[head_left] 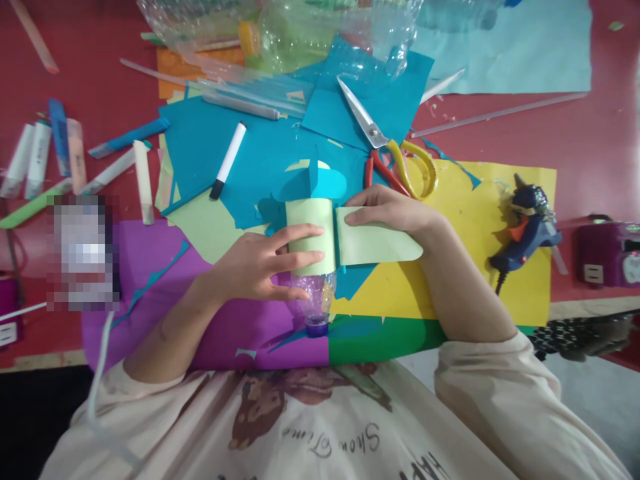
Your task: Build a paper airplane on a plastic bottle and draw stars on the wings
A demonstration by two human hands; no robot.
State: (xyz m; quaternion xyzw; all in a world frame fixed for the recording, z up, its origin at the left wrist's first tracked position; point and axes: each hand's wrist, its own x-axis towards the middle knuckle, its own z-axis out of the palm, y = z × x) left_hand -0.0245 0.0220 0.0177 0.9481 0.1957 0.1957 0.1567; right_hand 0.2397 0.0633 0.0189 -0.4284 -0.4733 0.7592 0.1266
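Note:
A clear plastic bottle (320,293) lies with its purple cap (317,329) toward me. Pale green paper (310,217) wraps its middle, and blue paper fins (325,183) stand at its far end. My left hand (255,263) grips the bottle from the left, fingers over the wrap. In my right hand (390,207) is a pale green paper wing (375,243), pinched along its upper edge. The wing's blue-edged straight side is close against the bottle's right side; I cannot tell whether they are joined.
Scissors (375,137) lie open beyond my right hand. A glue gun (527,227) rests on yellow paper (480,293) at right. Several markers (37,160) and a blurred phone (84,253) are at left. Plastic bottles (320,33) lie at the back.

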